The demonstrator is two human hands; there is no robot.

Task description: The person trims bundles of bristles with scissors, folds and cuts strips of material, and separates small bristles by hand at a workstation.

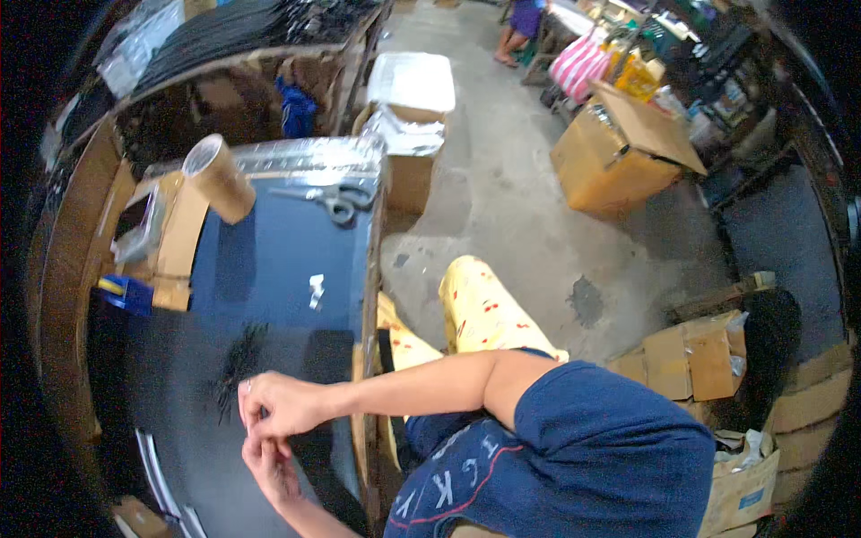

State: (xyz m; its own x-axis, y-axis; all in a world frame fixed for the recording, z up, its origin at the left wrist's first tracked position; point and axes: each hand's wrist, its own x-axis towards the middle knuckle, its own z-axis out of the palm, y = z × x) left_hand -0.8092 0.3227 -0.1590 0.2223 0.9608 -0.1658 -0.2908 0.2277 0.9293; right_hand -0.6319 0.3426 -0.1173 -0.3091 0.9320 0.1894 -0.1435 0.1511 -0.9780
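Note:
Over the dark tabletop at the left, my two hands meet with their fingertips together. My right hand [285,403] is above, its fingers curled and pinched; whatever sits between them is hidden. Just below it my left hand [273,471] reaches up with bent fingers that touch the right ones, and its grip too is too small to make out. A loose bunch of thin black strands [242,359] lies on the table right beside my right hand. Farther back on the blue surface is a small torn white scrap [316,291].
Grey-handled scissors [339,204] and an upright cardboard tube [220,179] are at the table's far end. A blue and yellow small box [127,293] lies at the left edge. An open carton [619,152] stands on the floor [502,134]; another person [518,31] is far off.

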